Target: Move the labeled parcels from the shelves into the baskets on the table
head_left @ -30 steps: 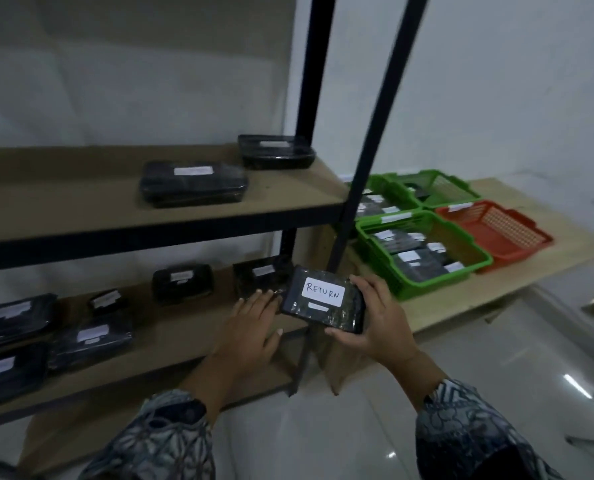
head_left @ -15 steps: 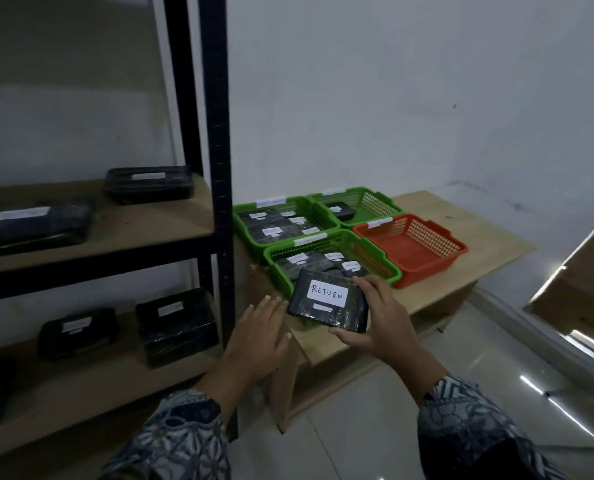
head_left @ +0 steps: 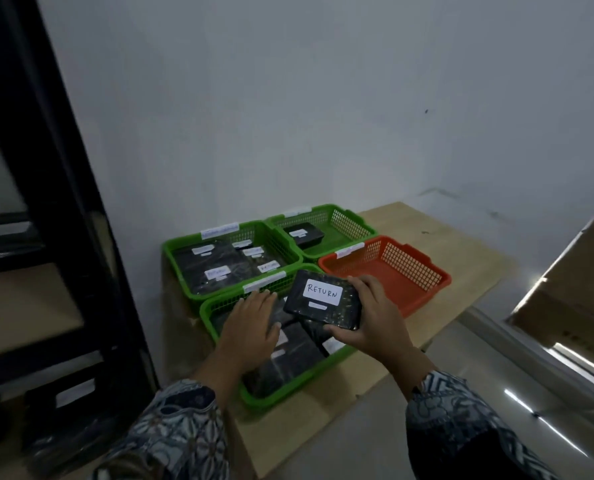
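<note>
black plastic-wrapped rectangular parcel with a white handwritten "return" label (head_left: 322, 300) is held in the air by the right hand (head_left: 375, 318), fingers curled round its right edge and thumb under the near corner, pinching it. it hangs over the far right part of the near green plastic mesh basket (head_left: 219, 311), just left of the orange plastic mesh basket (head_left: 406, 271). its long axis runs roughly left-right, tilted a little, label up and facing the camera.

left hand (head_left: 252, 327) is flat, fingers spread and pointing away, palm down over the dark parcels already in the near green basket; cannot tell if it touches them. it holds nothing.

key relation: parcel sits between the near green basket below and the orange basket to its right, which looks empty; right hand is the nearer one to either. basket labels too blurred to read, so the right target is a guess.

far left green plastic basket (head_left: 171, 251) holds several labelled parcels, far right green plastic basket (head_left: 358, 223) holds one. all four rest on a light wooden desk (head_left: 479, 271) against a plain grey wall. black metal shelf upright (head_left: 63, 202) at left, tiled floor at right.
</note>
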`<state>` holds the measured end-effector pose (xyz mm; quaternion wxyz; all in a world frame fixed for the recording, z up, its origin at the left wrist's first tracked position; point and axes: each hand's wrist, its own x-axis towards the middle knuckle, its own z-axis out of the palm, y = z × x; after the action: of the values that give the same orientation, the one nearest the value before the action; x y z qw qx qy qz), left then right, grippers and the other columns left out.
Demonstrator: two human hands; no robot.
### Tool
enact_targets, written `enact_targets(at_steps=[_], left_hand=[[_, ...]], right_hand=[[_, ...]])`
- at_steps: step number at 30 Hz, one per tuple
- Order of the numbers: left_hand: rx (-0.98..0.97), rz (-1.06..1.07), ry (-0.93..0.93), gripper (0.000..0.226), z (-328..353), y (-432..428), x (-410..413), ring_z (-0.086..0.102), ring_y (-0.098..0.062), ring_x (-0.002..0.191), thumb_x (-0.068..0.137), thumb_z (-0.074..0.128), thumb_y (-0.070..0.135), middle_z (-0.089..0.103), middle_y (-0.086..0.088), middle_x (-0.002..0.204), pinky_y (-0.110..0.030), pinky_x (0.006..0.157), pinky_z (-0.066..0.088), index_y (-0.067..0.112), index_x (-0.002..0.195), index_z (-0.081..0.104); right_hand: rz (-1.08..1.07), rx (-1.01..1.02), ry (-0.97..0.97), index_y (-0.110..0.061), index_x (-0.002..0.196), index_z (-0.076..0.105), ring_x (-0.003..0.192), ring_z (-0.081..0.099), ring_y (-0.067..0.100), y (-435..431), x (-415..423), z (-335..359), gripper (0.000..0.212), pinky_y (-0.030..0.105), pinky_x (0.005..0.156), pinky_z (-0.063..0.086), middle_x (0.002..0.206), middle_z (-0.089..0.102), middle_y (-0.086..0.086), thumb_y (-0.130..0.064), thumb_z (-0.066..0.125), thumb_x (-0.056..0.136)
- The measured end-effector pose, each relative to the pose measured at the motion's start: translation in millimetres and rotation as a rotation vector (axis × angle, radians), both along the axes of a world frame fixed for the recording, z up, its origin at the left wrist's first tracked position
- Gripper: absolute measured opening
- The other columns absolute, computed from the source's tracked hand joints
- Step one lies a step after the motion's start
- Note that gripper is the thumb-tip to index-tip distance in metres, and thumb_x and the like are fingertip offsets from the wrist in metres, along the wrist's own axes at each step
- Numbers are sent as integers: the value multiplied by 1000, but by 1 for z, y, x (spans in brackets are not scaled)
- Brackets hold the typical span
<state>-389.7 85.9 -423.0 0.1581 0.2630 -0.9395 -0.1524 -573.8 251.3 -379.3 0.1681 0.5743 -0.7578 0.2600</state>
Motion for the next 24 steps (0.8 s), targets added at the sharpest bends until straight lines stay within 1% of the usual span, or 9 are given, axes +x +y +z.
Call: enact_targets(at_steps=[3, 6, 9, 13, 16, 18, 20, 22, 24], left_hand=[[-20, -11, 32, 65, 4, -24, -40, 20, -26, 141, 89, 33, 40, 29, -9, 151, -38, 114, 13, 9, 146, 28], [-30, -3, 5, 66, 1, -43, -73, 16, -23, 142, 89, 29, 43, 26, -6, 152, -38, 115, 12, 12, 147, 25], [-36, 2, -11, 67, -5, -58, -101, 12, -20, 143, 89, 27, 45, 21, -4, 154, -37, 116, 10, 15, 148, 21], [-36, 51, -11, 59, -12, -76, -140, 12, -20, 143, 97, 38, 36, 22, -4, 154, -33, 115, 7, 14, 148, 21], [-16, 120, -16, 58, -19, -87, -173, 10, -19, 143, 97, 39, 35, 21, -3, 155, -34, 115, 6, 14, 148, 20], [9, 157, -32, 60, -26, -95, -196, 10, -19, 143, 96, 34, 39, 21, -4, 155, -35, 115, 6, 13, 148, 20], [32, 182, -51, 66, -32, -102, -219, 12, -21, 143, 90, 28, 43, 23, -6, 154, -36, 115, 8, 12, 148, 22], [39, 219, -49, 67, -37, -110, -242, 13, -22, 143, 88, 29, 42, 25, -8, 153, -38, 116, 10, 11, 147, 23], [49, 258, -26, 65, -39, -117, -264, 15, -22, 143, 90, 33, 40, 27, -8, 152, -38, 115, 10, 11, 147, 25]], right_hand=[[-1, 4, 4, -4, 125, 51, 95, 61, 21, -28, -34, 0, 90, 30, 67, 57, 119, 52, 9, -65, 66, 60], [-11, -6, -21, -5, 123, 51, 97, 59, 21, -51, -67, -3, 88, 28, 67, 54, 117, 53, 9, -66, 64, 61], [3, -4, -35, -7, 123, 50, 99, 58, 21, -72, -101, -8, 87, 29, 71, 54, 118, 52, 9, -66, 65, 62], [15, 28, -62, -4, 123, 53, 100, 57, 21, -102, -153, -18, 88, 25, 74, 50, 118, 52, 9, -61, 76, 59], [71, 60, -73, -3, 124, 52, 99, 57, 20, -127, -195, -27, 89, 27, 74, 51, 118, 52, 9, -61, 73, 60], [111, 80, -102, -3, 124, 52, 98, 57, 20, -144, -226, -33, 90, 30, 72, 54, 119, 51, 9, -60, 75, 60], [136, 108, -110, -3, 125, 51, 97, 58, 20, -158, -256, -39, 93, 31, 72, 55, 120, 50, 9, -65, 71, 59], [157, 136, -127, -3, 128, 51, 100, 58, 20, -171, -284, -44, 96, 31, 75, 55, 122, 50, 9, -70, 65, 60], [188, 161, -151, -2, 129, 50, 102, 57, 21, -185, -310, -46, 98, 30, 78, 55, 123, 49, 9, -71, 64, 60]])
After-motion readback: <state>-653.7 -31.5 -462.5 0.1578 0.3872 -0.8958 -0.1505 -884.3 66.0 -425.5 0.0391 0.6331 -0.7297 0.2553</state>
